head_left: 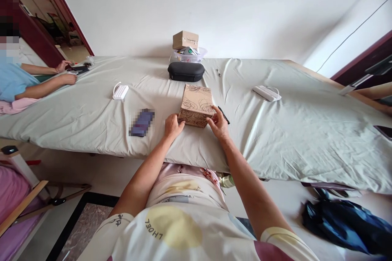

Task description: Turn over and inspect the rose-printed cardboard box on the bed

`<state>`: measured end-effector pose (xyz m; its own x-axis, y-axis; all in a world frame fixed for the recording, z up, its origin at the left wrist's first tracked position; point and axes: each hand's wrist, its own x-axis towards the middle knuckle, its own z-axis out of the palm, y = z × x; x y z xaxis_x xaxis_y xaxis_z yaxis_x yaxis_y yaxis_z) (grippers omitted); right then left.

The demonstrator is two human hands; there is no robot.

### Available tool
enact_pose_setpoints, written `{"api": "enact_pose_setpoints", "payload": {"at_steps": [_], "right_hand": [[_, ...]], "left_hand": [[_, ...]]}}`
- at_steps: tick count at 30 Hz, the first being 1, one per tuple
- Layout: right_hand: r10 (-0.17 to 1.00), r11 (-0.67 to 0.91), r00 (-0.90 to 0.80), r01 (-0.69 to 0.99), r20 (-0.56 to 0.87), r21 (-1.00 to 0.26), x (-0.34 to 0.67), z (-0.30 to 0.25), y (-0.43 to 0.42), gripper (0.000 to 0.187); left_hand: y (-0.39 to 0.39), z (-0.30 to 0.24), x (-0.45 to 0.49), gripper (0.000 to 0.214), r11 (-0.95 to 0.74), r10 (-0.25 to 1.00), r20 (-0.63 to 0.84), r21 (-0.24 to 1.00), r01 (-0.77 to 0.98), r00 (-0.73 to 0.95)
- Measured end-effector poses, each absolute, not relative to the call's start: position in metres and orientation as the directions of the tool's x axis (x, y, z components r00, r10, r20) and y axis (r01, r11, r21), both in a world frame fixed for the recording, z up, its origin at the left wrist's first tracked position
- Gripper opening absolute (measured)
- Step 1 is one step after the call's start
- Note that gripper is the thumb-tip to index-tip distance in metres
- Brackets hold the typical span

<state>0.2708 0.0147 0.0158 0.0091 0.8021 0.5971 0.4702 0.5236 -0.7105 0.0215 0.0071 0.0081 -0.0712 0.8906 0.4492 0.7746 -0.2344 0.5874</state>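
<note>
A brown cardboard box (197, 100) with dark scribbled lines on its top and front sits on the cloth-covered table in front of me. My left hand (173, 125) is closed at its near left corner, with the thumb against the lower front edge. My right hand (219, 124) grips the near right corner between thumb and fingers. Just beyond the right hand's fingers is a black pen (223, 115); whether the hand touches it or it lies on the cloth I cannot tell.
Behind the box are a black zip case (185, 72), a clear plastic basin (200, 56) and a smaller carton (185, 40). White devices with straps (120, 91) lie left and right (267, 93). A blurred phone-like item (141, 122) is left. Another person's hands (67, 78) work at far left.
</note>
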Motion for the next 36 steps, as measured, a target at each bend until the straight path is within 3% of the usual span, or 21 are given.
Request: {"api": "enact_pose_setpoints", "payload": {"at_steps": [3,7,11,16,20,27,31,36], "right_hand": [[0.843,0.451,-0.067,0.630,0.534,-0.633,0.273,0.007,0.020,0.064],[0.900,0.318,-0.138,0.856,0.414,-0.407,0.275,-0.001,0.023,0.042],[0.914,0.293,-0.170,0.905,0.369,-0.309,0.275,0.000,0.021,0.026],[0.911,0.317,-0.178,0.879,0.373,-0.356,0.275,0.006,0.015,0.020],[0.916,0.300,-0.129,0.848,0.380,-0.437,0.274,0.009,0.011,0.022],[0.867,0.298,0.103,0.677,0.487,-0.673,0.276,0.009,0.011,0.030],[0.790,0.325,0.287,0.554,0.542,-0.766,0.281,0.009,0.015,0.037],[0.671,0.351,0.437,0.525,0.599,-0.775,0.287,0.013,0.016,0.042]], "left_hand": [[0.006,0.012,0.021,0.011,-0.137,0.921,0.373,0.580,0.803,-0.112],[0.004,0.016,0.021,0.004,-0.084,0.945,0.306,0.571,0.817,-0.117],[0.002,0.019,0.021,0.003,-0.084,0.955,0.280,0.564,0.821,-0.094],[0.001,0.017,0.020,0.005,-0.087,0.958,0.273,0.574,0.814,-0.090],[0.003,0.008,0.019,0.018,-0.150,0.934,0.339,0.658,0.738,-0.112],[0.007,-0.006,0.020,0.081,-0.384,0.818,0.537,0.776,0.501,-0.205],[0.004,-0.002,0.020,0.089,-0.470,0.796,0.583,0.765,0.440,-0.163],[-0.001,0.003,0.020,0.090,-0.536,0.786,0.607,0.762,0.364,-0.114]]}}
